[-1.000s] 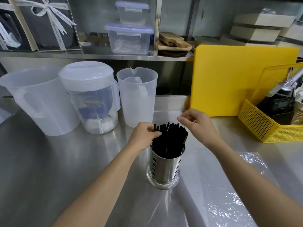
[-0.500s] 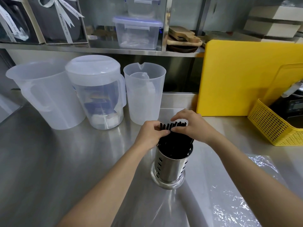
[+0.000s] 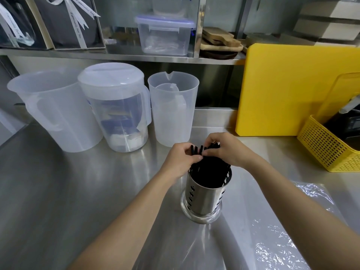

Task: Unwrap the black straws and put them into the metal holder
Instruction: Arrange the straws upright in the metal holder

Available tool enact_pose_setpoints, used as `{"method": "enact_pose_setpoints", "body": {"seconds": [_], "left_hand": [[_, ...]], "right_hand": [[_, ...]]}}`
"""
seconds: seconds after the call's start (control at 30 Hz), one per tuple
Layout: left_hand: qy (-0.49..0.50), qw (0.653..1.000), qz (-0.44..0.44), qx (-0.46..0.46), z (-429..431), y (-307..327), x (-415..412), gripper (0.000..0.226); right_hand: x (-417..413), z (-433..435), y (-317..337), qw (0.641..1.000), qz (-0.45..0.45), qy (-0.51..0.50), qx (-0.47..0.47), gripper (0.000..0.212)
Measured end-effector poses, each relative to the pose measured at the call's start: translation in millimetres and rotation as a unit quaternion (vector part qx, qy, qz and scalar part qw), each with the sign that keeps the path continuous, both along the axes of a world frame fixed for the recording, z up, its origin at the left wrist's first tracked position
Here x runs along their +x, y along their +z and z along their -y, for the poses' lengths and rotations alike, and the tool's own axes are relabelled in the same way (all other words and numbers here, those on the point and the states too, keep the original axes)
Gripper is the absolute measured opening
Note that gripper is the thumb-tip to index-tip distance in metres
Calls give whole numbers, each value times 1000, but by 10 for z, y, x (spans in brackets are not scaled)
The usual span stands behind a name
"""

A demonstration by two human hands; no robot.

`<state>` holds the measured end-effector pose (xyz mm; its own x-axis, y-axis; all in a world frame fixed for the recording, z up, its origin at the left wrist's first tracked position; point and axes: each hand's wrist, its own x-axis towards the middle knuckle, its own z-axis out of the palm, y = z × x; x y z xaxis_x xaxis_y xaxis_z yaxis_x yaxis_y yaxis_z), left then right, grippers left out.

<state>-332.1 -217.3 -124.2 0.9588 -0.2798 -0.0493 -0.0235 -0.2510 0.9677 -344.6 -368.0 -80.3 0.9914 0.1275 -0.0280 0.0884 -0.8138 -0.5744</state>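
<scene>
Here, in the head view, the metal holder [image 3: 204,193] stands upright on the steel counter [image 3: 68,182], and everything else sits around it. The black straws [image 3: 209,170] are inside it, their tops sticking out above the rim and leaning slightly to its right. The left hand [image 3: 180,159] comes in from the holder's left and curls its fingers around the straw tops, thumb pressed against them. The right hand [image 3: 227,149] closes over the same tops from the holder's right, its thumb tip touching the left thumb. A sheet of clear plastic wrap [image 3: 292,230] lies flat to the holder's right and in front of it. Behind the holder stand three translucent jugs [image 3: 171,112], and behind it to the right a yellow cutting board [image 3: 288,90] and a yellow basket [image 3: 327,147].
</scene>
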Motion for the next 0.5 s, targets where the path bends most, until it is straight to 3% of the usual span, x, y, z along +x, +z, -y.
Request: {"method": "enact_pose_setpoints", "body": {"seconds": [0.5], "left_hand": [[-26,1000,-12,-1,13,78,-33,14]], "right_hand": [[-27,14,24,1000,7,9,25,7]]}}
